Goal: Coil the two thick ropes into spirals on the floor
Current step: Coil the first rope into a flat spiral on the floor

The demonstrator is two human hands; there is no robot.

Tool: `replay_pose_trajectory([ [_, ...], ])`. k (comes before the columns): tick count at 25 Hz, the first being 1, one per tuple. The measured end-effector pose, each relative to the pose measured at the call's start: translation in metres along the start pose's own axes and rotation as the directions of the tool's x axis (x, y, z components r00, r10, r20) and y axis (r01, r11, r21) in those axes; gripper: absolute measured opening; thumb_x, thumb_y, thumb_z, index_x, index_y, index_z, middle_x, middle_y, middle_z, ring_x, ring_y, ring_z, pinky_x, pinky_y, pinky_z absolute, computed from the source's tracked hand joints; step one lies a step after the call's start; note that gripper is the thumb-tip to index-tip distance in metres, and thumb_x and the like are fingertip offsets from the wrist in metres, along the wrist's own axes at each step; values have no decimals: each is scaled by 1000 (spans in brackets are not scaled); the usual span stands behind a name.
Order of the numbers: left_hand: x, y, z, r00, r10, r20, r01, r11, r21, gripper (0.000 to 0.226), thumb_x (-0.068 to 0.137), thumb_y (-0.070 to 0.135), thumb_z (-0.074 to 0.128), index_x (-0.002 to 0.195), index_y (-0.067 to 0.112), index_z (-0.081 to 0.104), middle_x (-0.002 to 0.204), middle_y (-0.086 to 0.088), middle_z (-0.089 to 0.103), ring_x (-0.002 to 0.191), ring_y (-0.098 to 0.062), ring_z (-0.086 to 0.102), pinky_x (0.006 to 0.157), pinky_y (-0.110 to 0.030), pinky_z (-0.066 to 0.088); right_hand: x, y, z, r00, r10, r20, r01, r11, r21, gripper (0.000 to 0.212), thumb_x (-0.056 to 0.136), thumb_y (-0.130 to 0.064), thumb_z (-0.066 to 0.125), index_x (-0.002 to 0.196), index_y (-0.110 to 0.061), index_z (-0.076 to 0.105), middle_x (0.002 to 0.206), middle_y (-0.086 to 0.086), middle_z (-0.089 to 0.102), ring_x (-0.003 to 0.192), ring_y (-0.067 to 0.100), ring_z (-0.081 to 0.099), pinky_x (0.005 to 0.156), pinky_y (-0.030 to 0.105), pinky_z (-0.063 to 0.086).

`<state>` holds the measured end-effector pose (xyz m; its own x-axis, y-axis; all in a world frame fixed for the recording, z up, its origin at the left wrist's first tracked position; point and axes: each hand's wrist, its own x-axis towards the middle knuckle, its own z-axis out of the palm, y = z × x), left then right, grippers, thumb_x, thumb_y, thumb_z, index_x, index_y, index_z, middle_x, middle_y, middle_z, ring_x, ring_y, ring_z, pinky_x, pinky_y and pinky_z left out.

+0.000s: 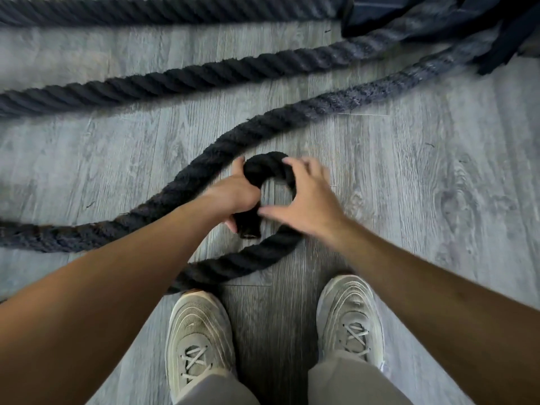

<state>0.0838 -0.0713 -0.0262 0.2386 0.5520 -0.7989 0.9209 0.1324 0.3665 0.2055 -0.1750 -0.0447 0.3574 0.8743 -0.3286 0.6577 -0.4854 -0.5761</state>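
A thick black rope lies on the grey wood-look floor (409,200). Its capped end (248,229) is bent into a tight hook-shaped curl (264,163) in front of my feet. My left hand (233,194) grips the rope just above the end. My right hand (306,203) lies over the right side of the curl, fingers spread and blurred. From under that hand the rope (233,263) runs back toward my left shoe and under my left arm. Another long strand (181,188) sweeps from the left edge up to the right. A second rope (175,80) lies farther away.
A third strand (175,10) crosses the top edge. Dark fabric and straps (438,19) lie at the top right, where the ropes meet. My two grey sneakers (201,340) (350,323) stand just behind the curl. Bare floor stretches to the right.
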Motion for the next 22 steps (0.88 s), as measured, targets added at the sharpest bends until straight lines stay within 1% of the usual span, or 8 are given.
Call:
replay_pose_trajectory([
  [2, -6, 5, 4, 999, -29, 28, 32, 991, -128, 79, 101, 13, 37, 157, 42, -11, 96, -17, 65, 42, -32, 68, 32, -33, 50, -17, -6, 19, 993, 18, 113, -9, 997, -80, 134, 48, -77, 80, 155, -35, 12, 164, 3, -14, 151, 33, -7, 115, 59, 19],
  [5, -13, 6, 5, 999, -40, 26, 45, 958, -282, 65, 106, 21, 42, 157, 38, 6, 89, -7, 61, 54, -33, 70, 37, -38, 55, -24, -8, 36, 997, 30, 68, -16, 980, -200, 139, 45, -82, 76, 156, -32, 9, 160, 9, -30, 148, 41, -18, 116, 67, 16],
  [8, -8, -4, -2, 998, -47, 45, 59, 951, -304, 53, 103, 28, 53, 148, 31, 26, 110, -14, 66, 75, -38, 74, 60, -53, 62, -21, -10, 43, 999, 32, 19, -27, 977, -212, 113, 50, -78, 76, 143, -31, 33, 161, 12, -26, 148, 44, -16, 113, 69, 20],
  [11, 7, -3, -16, 999, -8, -36, 10, 998, 70, 57, 91, 49, 63, 138, 27, 38, 111, -8, 70, 85, -30, 74, 77, -43, 62, -24, -3, 47, 998, -45, -53, 39, 993, -113, 73, 55, -66, 80, 117, -34, 56, 164, 7, -18, 149, 38, -13, 111, 69, 21],
  [13, 19, 6, -24, 984, 115, -136, -80, 967, 240, 68, 87, 61, 63, 142, 27, 42, 132, -2, 63, 110, -27, 66, 90, -36, 53, -27, 8, 46, 993, -104, -64, 100, 993, -59, 56, 60, -58, 82, 108, -35, 63, 166, 3, -14, 150, 35, -13, 111, 69, 20],
  [15, 28, 16, -28, 933, 328, -147, -280, 920, 274, 68, 91, 50, 63, 151, 33, 37, 143, -3, 54, 129, -25, 54, 103, -32, 41, -26, 17, 44, 988, -138, -65, 137, 990, -21, 50, 62, -54, 84, 105, -34, 68, 167, 1, -11, 151, 33, -12, 112, 69, 17],
  [18, 39, 18, -26, 817, 577, 20, -550, 767, 332, 58, 99, 26, 58, 153, 37, 39, 149, -1, 49, 139, -19, 43, 111, -22, 27, -24, 25, 36, 984, -177, -32, 177, 984, 3, 47, 61, -53, 86, 103, -35, 73, 167, 0, -6, 151, 29, -10, 114, 66, 16],
  [22, 42, 6, -25, 839, 539, -78, -486, 806, 338, 47, 101, 32, 54, 147, 27, 45, 137, -7, 55, 130, -24, 51, 110, -31, 35, 4, 47, -15, 953, -263, 151, 277, 957, -81, 50, 61, -51, 88, 107, -42, 72, 166, -13, 1, 151, 21, -1, 114, 67, 19],
])
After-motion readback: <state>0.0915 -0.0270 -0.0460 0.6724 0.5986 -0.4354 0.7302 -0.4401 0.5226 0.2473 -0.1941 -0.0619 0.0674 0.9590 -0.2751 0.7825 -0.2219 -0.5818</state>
